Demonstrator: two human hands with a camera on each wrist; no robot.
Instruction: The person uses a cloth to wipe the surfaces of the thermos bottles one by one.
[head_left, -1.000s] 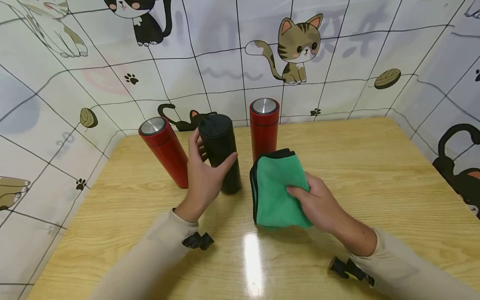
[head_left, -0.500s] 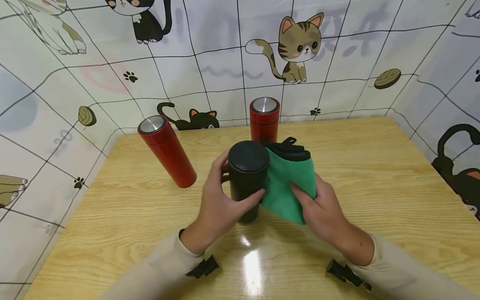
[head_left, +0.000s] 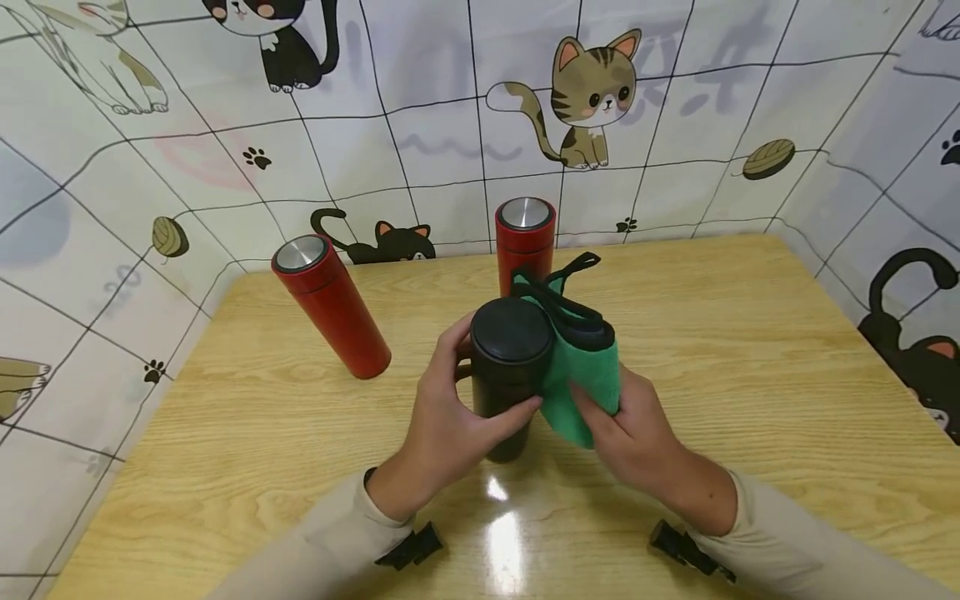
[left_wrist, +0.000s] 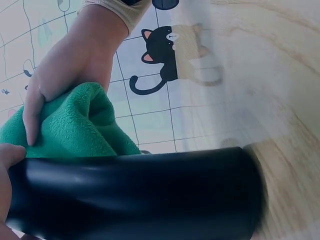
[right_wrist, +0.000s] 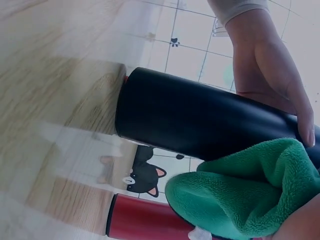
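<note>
My left hand (head_left: 450, 417) grips a black thermos bottle (head_left: 512, 333) around its side, thumb toward me. In my right hand (head_left: 637, 433) is a folded green cloth (head_left: 588, 379) with black edging and a loop, pressed against the bottle's right side. The left wrist view shows the cloth (left_wrist: 75, 127) bunched along the bottle (left_wrist: 135, 192). Seen from the right wrist, the bottle's base (right_wrist: 132, 105) is close to the tabletop; I cannot tell if it touches. The cloth hides part of the bottle's side and some right-hand fingers.
A red thermos bottle (head_left: 333, 308) with a silver lid stands at the left on the wooden table (head_left: 225, 467). Another red thermos bottle (head_left: 525, 237) stands behind the cloth, partly covered by it. A sheet printed with cats (head_left: 435, 83) hangs around the table's back and sides.
The left hand has brought the black bottle right and nearer to me, away from the left red bottle. The cloth now meets its side and has bunched up; its loop stands up.
</note>
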